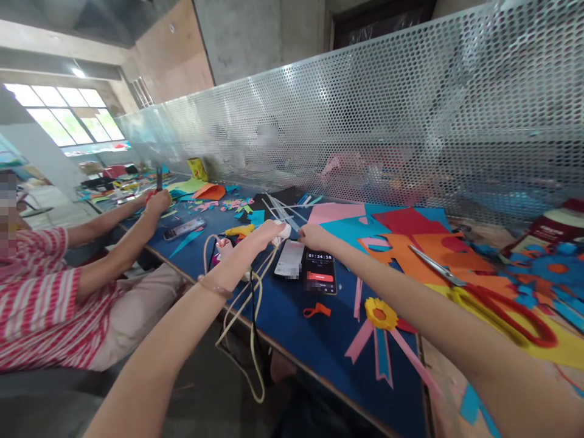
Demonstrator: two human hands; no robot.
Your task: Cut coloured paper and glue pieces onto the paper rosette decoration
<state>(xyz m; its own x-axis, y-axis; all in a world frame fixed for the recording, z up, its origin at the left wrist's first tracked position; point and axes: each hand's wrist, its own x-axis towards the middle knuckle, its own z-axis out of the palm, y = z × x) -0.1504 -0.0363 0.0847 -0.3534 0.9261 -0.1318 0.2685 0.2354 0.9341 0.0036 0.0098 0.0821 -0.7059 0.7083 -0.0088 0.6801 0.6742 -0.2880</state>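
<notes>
My left hand (272, 231) reaches to the middle of the blue table, its fingers closed at a small white object (283, 232). A cream cord (263, 267) runs down from near it; its exact kind is unclear. Just to the right, my right hand (311, 235) is closed with fingertips pressed together beside a bundle of thin whitish sticks (281, 208). What it pinches is too small to make out. Below the hands lie a phone with a pale screen (289, 260) and another phone showing a timer (320, 272).
A co-worker's hand (158, 202) holds scissors at left. Large red-and-yellow scissors (497, 310) rest on orange felt (420, 258) at right. A yellow flower with ribbon tails (381, 313) and an orange loop (317, 311) lie near the front edge. A perforated metal panel (365, 121) stands behind.
</notes>
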